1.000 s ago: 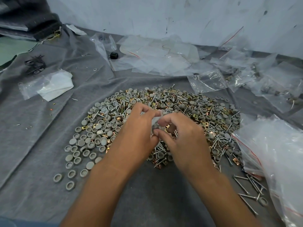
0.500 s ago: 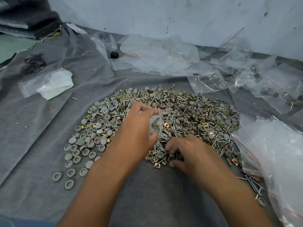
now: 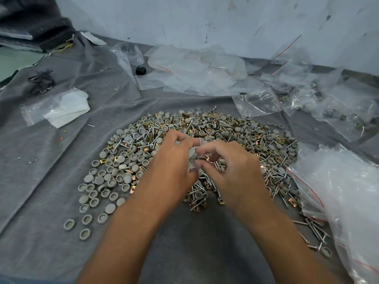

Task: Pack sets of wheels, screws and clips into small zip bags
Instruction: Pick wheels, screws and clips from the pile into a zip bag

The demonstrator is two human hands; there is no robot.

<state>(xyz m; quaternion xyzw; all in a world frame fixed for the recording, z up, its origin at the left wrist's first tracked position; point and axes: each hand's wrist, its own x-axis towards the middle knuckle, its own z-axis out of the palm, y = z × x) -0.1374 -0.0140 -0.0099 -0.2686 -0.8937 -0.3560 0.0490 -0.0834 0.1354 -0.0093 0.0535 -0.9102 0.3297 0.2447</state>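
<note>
A wide heap of grey wheels, silver screws and brass clips lies on the grey cloth. Above the heap's near middle, my left hand holds a small clear zip bag by its mouth. My right hand meets it from the right, its fingertips pinched on small parts at the bag's opening. What the fingers hold is mostly hidden; a grey wheel shows at the bag.
Empty clear zip bags are strewn along the white wall. Filled bags lie at the right back. A big plastic bag sits at the near right edge, loose screws beside it. A white cloth in plastic lies left.
My right hand went down to the heap's near edge half a second ago and has come back up to the bag's mouth. My left hand kept the bag in place.
</note>
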